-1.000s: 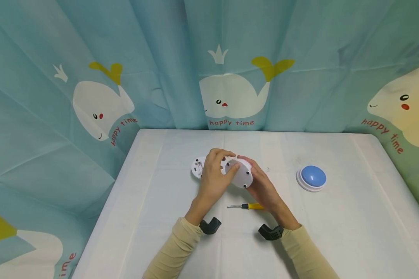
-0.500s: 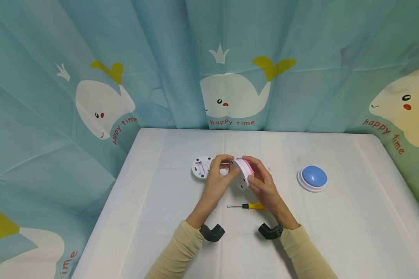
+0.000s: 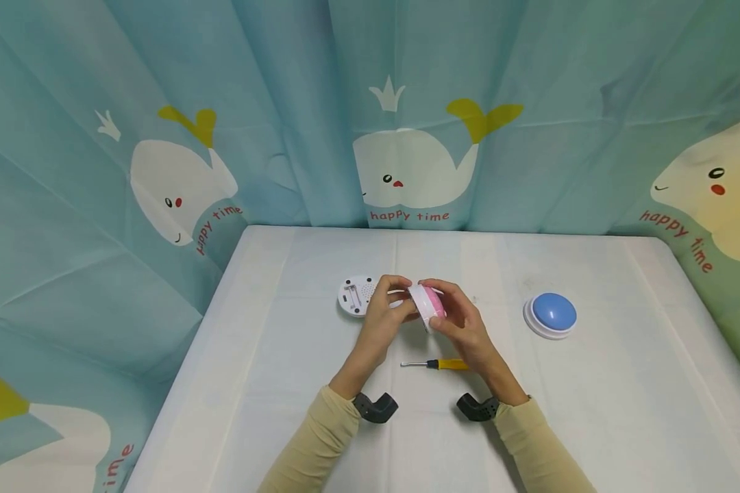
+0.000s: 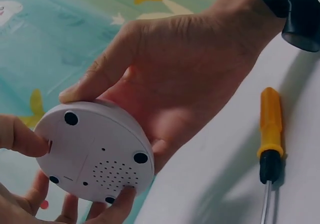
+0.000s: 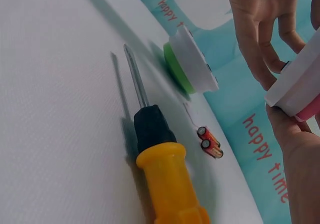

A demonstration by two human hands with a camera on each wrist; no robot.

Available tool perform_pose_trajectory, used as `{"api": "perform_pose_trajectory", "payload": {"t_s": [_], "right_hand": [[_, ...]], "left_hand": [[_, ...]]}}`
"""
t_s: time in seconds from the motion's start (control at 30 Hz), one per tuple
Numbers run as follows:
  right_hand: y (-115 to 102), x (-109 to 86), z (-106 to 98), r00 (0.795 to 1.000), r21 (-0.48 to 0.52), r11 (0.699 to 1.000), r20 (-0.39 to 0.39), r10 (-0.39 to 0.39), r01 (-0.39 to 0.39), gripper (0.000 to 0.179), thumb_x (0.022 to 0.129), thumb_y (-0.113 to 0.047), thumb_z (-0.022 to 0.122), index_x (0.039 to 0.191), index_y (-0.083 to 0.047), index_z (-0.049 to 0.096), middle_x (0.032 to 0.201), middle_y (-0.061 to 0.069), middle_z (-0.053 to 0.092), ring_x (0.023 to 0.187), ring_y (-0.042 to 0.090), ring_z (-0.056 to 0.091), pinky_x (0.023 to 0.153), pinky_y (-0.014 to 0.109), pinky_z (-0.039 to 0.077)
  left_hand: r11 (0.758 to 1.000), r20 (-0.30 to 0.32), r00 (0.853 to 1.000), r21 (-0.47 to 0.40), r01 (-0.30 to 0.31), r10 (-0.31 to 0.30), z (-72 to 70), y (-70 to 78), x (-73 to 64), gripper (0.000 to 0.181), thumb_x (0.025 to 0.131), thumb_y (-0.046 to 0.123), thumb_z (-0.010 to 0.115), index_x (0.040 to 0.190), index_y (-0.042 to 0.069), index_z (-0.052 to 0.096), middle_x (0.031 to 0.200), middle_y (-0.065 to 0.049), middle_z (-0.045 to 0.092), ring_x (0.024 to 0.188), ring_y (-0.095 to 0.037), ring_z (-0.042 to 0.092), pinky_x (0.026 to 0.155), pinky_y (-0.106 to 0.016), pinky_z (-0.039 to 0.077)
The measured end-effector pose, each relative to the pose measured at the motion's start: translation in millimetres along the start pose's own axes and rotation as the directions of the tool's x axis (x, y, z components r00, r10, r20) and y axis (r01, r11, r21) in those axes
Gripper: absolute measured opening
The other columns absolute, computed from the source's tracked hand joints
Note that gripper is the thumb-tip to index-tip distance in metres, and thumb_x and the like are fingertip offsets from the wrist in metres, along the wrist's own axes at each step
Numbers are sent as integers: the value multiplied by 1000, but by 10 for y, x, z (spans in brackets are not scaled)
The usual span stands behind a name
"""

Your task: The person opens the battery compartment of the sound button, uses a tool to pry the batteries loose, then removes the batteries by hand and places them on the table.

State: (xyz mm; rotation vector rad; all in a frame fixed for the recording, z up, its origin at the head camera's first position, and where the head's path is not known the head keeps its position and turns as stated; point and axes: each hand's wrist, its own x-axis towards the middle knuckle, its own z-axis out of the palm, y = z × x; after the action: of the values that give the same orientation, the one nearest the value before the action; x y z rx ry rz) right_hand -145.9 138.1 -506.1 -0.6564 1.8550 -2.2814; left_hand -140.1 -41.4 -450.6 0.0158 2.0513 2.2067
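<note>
Both hands hold a round pink-and-white push button point(image 3: 428, 306) above the table, turned on edge. My right hand point(image 3: 469, 327) grips it by the rim, thumb on the near side. The fingers of my left hand point(image 3: 379, 316) touch its rim and white underside. In the left wrist view that underside point(image 4: 95, 156) shows speaker holes and dark round feet, and one left fingertip point(image 4: 30, 141) sits at a small slot by the edge. A screwdriver point(image 3: 440, 364) with a yellow handle lies just below the hands.
An upturned green-and-white button point(image 5: 190, 62), its battery compartment exposed, lies left of my hands. Two red batteries point(image 5: 210, 141) are near it. A blue button point(image 3: 553, 312) stands to the right on the white table point(image 3: 617, 397). A whale-print curtain point(image 3: 308, 123) hangs behind.
The held pink button has been turned: its white underside faced the head camera and now points left, with the pink side showing more. Both hands have shifted slightly around it.
</note>
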Motion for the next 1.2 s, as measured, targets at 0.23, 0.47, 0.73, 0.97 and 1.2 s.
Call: {"api": "perform_pose_trajectory", "payload": {"t_s": [0.23, 0.47, 0.73, 0.97, 1.2], "right_hand": [[-3, 30, 10, 1000, -64, 998, -11, -13, 12, 58, 94, 1, 59, 150, -1, 44, 152, 2, 49, 126, 21, 51, 97, 24, 51], [18, 35, 8, 999, -85, 996, -16, -34, 33, 58, 94, 3, 62, 149, -1, 45, 151, 1, 50, 126, 20, 53, 97, 23, 54], [16, 35, 25, 997, -62, 995, -2, -72, 72, 59, 93, 6, 65, 148, 2, 45, 151, 1, 50, 132, 20, 51, 101, 21, 54], [-1, 38, 21, 996, -93, 992, -11, -83, 82, 60, 91, 8, 66, 148, 2, 45, 152, 2, 49, 136, 19, 50, 104, 23, 53], [-43, 39, 15, 997, -116, 990, -13, -79, 77, 62, 91, 8, 68, 148, 1, 46, 153, 3, 48, 136, 19, 49, 107, 23, 52]], "left_hand": [[1000, 2, 1000, -17, 5, -5, -21, -19, 37, 39, 92, 8, 65, 128, 0, 52, 136, -19, 49, 120, -28, 58, 92, -39, 62], [999, 2, 1000, -37, 20, -20, -24, -6, 48, 39, 92, 7, 65, 128, -1, 51, 136, -18, 49, 117, -26, 57, 90, -36, 62], [999, 0, 1000, -43, 16, -16, -36, -15, 58, 37, 89, 2, 59, 125, -1, 51, 134, -16, 48, 117, -25, 57, 86, -31, 61], [997, 82, 996, -67, 36, -30, -116, 27, 72, 37, 94, 4, 61, 129, 0, 49, 135, -14, 49, 120, -23, 59, 93, -34, 61], [1000, 73, 997, -16, 25, -23, -119, 65, 30, 39, 96, 4, 62, 131, -2, 49, 139, -19, 50, 128, -30, 60, 97, -38, 61]]}}
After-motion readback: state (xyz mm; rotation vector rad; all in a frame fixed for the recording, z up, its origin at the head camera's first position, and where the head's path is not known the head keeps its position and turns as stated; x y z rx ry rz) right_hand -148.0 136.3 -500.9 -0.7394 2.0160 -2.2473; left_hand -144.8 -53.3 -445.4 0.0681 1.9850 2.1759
